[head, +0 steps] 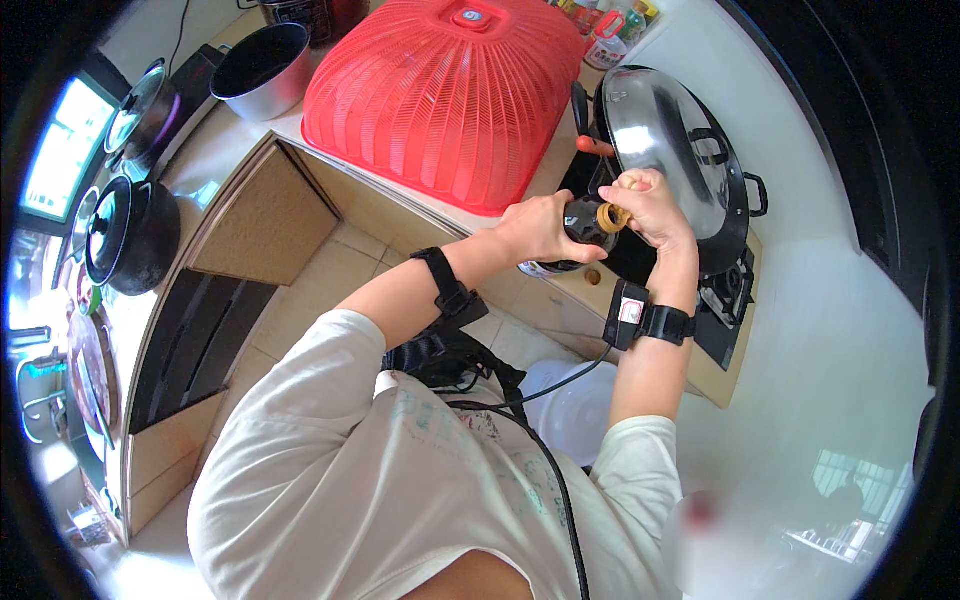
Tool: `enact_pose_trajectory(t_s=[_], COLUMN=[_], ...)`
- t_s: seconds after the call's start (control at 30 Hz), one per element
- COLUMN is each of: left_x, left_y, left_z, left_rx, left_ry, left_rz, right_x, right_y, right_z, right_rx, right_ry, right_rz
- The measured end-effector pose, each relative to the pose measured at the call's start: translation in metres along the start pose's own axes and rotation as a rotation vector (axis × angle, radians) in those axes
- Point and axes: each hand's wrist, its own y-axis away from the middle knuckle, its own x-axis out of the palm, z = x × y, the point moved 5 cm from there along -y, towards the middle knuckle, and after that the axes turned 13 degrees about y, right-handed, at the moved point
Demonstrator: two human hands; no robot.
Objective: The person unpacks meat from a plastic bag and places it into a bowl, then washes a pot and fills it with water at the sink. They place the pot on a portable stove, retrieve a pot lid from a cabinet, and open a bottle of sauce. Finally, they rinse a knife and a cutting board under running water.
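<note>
A dark bottle (582, 223) is tilted above the counter's front edge, its yellow-brown neck collar (613, 217) towards my right side. My left hand (541, 229) grips the bottle around its body, thumb on the near side. My right hand (651, 206) is closed at the bottle's top, fingers curled over a yellowish cap part (636, 184) that they mostly hide. Just beyond my right hand stands a black wok (739, 225) under a domed metal lid (664, 127). An orange-handled utensil (595, 146) lies beside the wok.
A large red mesh food cover (442, 112) sits on the counter, left of the wok. Further left are an open pot (262, 71) and a lidded black pot (131, 232). A gas burner (727, 289) shows at right. Seasoning bottles (611, 41) stand at the back. A cable (555, 457) hangs across my shirt.
</note>
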Motion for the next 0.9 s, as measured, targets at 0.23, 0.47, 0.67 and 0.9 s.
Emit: enact_pose_trajectory(t_s=[0.23, 0.47, 0.67, 0.9], left_x=[0.000, 0.003, 0.002, 0.001], left_y=[0.001, -0.001, 0.000, 0.005], left_z=[0.001, 0.004, 0.003, 0.000], left_rx=[-0.013, 0.007, 0.001, -0.004], left_ry=[-0.004, 0.020, 0.025, 0.032], left_rz=[-0.003, -0.003, -0.038, -0.045], right_x=[0.010, 0.023, 0.025, -0.020], right_y=[-0.002, 0.006, 0.010, 0.054], right_z=[0.036, 0.064, 0.064, -0.040], right_rx=[-0.234, -0.312, -0.374, -0.206], right_ry=[0.640, 1.011, 1.109, -1.135], right_rz=[-0.039, -0.100, -0.332, -0.306])
